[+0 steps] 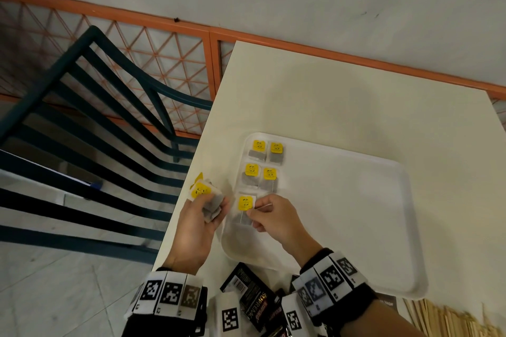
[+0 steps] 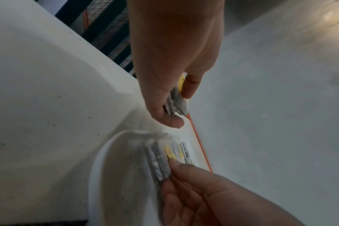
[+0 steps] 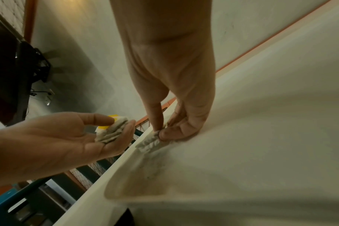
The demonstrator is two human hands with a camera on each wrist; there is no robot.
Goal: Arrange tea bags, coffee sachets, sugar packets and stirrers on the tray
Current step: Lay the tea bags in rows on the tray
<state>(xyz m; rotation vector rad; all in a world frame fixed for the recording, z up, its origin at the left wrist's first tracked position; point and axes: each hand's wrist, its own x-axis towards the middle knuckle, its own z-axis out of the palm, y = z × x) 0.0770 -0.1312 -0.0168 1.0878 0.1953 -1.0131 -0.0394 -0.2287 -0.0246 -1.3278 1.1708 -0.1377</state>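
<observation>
Yellow-tagged tea bag (image 1: 244,209) on white tray (image 1: 356,216) — pinched by right hand (image 1: 276,223) fingers — left hand (image 1: 197,227) clutching spare bags (image 1: 206,200)

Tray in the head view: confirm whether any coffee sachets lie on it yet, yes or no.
No: the tray holds only yellow-tagged tea bags; the dark coffee sachets lie on the table beside its near edge.

I count five yellow-tagged tea bags (image 1: 263,169) flat along the white tray's (image 1: 383,227) left side; coffee sachets (image 1: 254,301) and stirrers (image 1: 451,320) lie nearby.
</observation>
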